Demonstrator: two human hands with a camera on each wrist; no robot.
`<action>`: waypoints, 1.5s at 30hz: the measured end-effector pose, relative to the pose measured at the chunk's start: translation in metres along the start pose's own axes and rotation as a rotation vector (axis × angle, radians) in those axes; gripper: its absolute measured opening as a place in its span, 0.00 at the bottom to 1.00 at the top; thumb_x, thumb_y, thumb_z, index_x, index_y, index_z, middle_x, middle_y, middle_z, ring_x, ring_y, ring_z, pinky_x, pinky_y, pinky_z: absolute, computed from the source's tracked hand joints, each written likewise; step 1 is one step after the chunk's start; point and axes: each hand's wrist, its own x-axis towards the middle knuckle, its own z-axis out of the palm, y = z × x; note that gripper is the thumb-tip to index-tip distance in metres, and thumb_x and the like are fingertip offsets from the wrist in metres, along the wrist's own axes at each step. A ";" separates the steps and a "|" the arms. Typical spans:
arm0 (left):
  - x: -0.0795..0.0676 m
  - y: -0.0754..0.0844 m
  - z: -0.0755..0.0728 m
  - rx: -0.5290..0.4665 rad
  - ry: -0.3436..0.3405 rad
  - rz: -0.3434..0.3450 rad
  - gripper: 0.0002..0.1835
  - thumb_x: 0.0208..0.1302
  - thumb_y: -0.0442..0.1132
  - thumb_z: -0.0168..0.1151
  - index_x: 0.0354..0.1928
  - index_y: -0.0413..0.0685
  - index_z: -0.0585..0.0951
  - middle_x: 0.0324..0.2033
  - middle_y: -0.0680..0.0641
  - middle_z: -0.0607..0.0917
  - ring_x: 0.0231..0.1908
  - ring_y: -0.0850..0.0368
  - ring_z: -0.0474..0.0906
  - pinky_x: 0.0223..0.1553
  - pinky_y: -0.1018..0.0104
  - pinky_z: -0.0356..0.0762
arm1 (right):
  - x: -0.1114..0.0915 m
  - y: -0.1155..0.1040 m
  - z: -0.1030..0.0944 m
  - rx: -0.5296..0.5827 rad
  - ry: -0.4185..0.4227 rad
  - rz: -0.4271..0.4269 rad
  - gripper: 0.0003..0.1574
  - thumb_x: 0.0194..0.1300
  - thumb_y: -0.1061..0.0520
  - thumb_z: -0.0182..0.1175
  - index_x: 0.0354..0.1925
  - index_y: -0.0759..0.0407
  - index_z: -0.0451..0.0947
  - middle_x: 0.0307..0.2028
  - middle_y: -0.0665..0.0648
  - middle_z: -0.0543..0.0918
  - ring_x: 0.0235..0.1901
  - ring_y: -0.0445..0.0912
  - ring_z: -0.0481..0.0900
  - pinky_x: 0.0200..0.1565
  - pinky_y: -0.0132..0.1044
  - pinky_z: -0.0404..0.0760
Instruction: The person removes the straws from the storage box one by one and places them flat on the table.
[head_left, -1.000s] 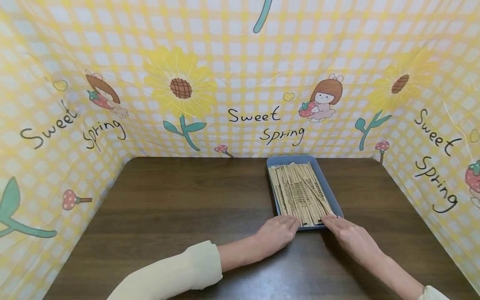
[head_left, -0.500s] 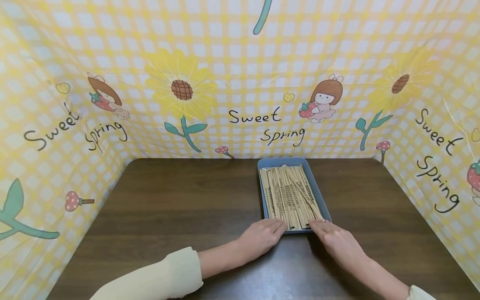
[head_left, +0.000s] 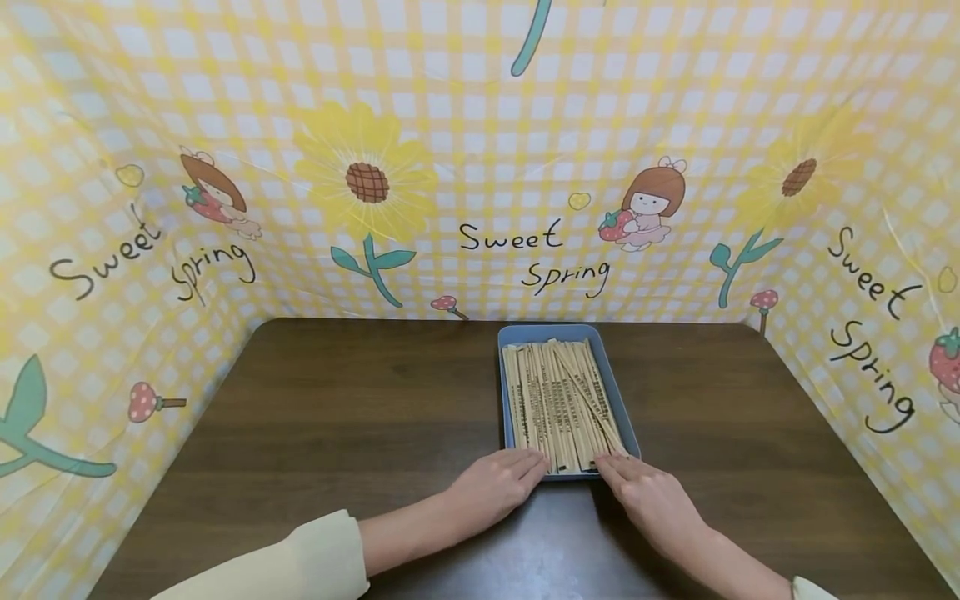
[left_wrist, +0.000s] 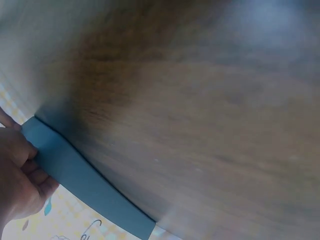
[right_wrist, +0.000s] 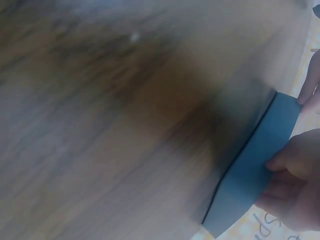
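Observation:
A blue rectangular tray (head_left: 619, 398) stands on the table, full of slim, tan paper-wrapped sticks (head_left: 558, 408) with black print. Most lie lengthwise; one or two cross the pile at a slant. My left hand (head_left: 498, 483) grips the tray's near left corner, fingers over the rim. At the near right corner my right hand (head_left: 648, 500) holds the rim the same way. Both wrist views show the thumbs against the outer wall: the left hand (left_wrist: 22, 175) on the tray side (left_wrist: 85, 175), the right hand (right_wrist: 297, 175) on its wall (right_wrist: 255, 160).
The dark wooden table (head_left: 360, 417) extends to both sides of the tray. A yellow checked cloth (head_left: 495, 150) with flower and girl prints walls off the back, left and right. The tray's far end sits close to the back cloth.
Both hands have slid the tray leftward and slightly toward the near side of the table, keeping their hold on its near corners. The sticks have travelled with it.

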 end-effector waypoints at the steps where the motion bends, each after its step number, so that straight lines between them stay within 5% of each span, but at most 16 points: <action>1: -0.002 0.000 -0.001 -0.006 0.002 0.001 0.16 0.67 0.32 0.60 0.56 0.39 0.82 0.52 0.45 0.85 0.54 0.55 0.80 0.57 0.65 0.77 | 0.001 -0.001 0.001 0.000 -0.002 0.001 0.22 0.48 0.72 0.61 0.45 0.68 0.83 0.43 0.60 0.87 0.41 0.54 0.86 0.38 0.47 0.86; 17: -0.031 -0.004 -0.012 -0.027 -0.009 0.012 0.18 0.66 0.32 0.58 0.57 0.39 0.82 0.54 0.43 0.84 0.56 0.54 0.79 0.57 0.64 0.76 | 0.013 -0.025 0.002 0.006 0.031 -0.039 0.21 0.55 0.69 0.50 0.44 0.69 0.84 0.42 0.60 0.87 0.40 0.52 0.87 0.38 0.45 0.87; 29: -0.047 -0.007 -0.019 -0.052 -0.019 0.014 0.20 0.70 0.33 0.46 0.58 0.40 0.82 0.55 0.43 0.83 0.56 0.53 0.79 0.58 0.63 0.76 | 0.018 -0.040 0.006 0.013 0.030 -0.037 0.21 0.52 0.70 0.53 0.44 0.70 0.83 0.42 0.62 0.87 0.39 0.54 0.86 0.40 0.45 0.86; 41: -0.059 -0.008 -0.024 -0.020 -0.013 0.044 0.19 0.64 0.32 0.56 0.57 0.38 0.82 0.54 0.43 0.84 0.55 0.53 0.80 0.56 0.63 0.77 | 0.024 -0.053 0.006 -0.005 0.026 -0.037 0.20 0.53 0.69 0.55 0.44 0.68 0.84 0.41 0.62 0.87 0.39 0.52 0.86 0.39 0.43 0.86; 45: -0.062 -0.009 -0.024 -0.010 -0.007 0.047 0.19 0.66 0.32 0.52 0.57 0.39 0.82 0.54 0.43 0.84 0.55 0.54 0.80 0.56 0.64 0.77 | 0.024 -0.054 0.008 -0.022 0.023 -0.043 0.20 0.50 0.69 0.57 0.43 0.68 0.84 0.40 0.61 0.87 0.38 0.52 0.86 0.39 0.43 0.86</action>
